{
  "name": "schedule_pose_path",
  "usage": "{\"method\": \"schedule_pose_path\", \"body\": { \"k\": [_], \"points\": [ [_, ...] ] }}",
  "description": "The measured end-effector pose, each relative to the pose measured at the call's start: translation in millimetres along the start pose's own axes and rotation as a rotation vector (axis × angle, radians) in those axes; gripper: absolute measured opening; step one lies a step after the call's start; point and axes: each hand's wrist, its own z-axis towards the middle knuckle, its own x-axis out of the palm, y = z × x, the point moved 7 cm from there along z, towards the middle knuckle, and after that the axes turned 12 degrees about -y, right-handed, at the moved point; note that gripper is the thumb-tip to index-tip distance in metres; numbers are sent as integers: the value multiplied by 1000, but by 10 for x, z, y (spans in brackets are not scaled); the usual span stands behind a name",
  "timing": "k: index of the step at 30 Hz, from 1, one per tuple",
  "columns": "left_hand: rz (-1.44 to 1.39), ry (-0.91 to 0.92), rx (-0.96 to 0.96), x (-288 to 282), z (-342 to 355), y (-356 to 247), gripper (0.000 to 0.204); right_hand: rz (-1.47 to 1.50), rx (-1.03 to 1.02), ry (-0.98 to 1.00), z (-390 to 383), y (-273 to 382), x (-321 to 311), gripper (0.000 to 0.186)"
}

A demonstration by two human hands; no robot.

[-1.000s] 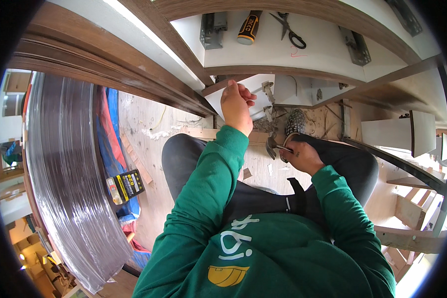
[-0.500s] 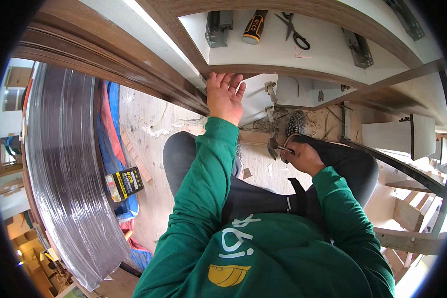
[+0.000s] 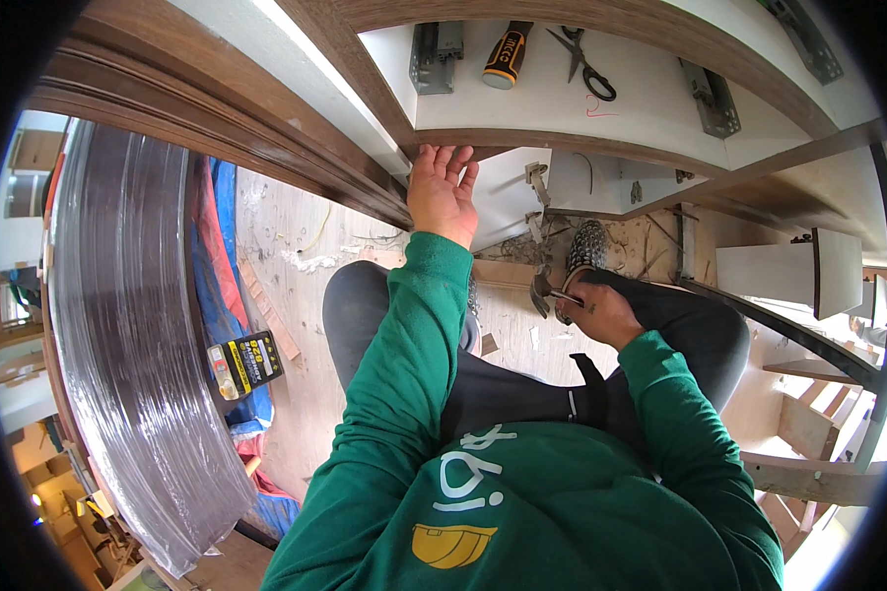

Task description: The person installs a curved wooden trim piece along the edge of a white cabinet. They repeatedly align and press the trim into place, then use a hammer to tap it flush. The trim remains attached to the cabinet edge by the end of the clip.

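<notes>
My left hand (image 3: 443, 202) is raised palm up, its fingers apart and slightly curled. The fingertips meet the lower brown edge (image 3: 522, 137) of the cabinet, near the corner beside the upright brown frame (image 3: 266, 148); whether they press on it I cannot tell. Lower and to the right, my right hand (image 3: 606, 313) is wrapped round the handle of a claw hammer (image 3: 540, 291). The hammer's head points left, above the floor between my legs and close to my shoe (image 3: 587, 244). A white cabinet door (image 3: 508, 197) with metal hinges (image 3: 536, 183) hangs just right of my left hand.
On the white cabinet shelf lie a black-and-orange bottle (image 3: 507, 57), black scissors (image 3: 583, 67) and metal drawer runners (image 3: 710, 98). Plastic-wrapped brown panels (image 3: 133, 335) stand at left, beside a black-and-yellow package (image 3: 245, 364). A white drawer box (image 3: 788, 271) sits at right.
My left hand has shifted very slightly left, with its fingers a little closer together. My right hand and the hammer stay where they were.
</notes>
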Motion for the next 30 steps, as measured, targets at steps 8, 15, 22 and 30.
{"method": "schedule_pose_path", "body": {
  "k": [8,15,22,30],
  "points": [
    [-20,-16,-24,-19,-4,3,30,-16,-22,8,15,36,2,41],
    [3,-18,-59,-57,22,-21,32,-4,-23,1,1,-6,36,39],
    [336,-82,72,-160,-46,-107,33,143,-187,-76,-57,263,-73,29],
    [386,-20,351,-74,-331,-24,85,148,-55,-141,-131,422,-155,28]
  ]
}}
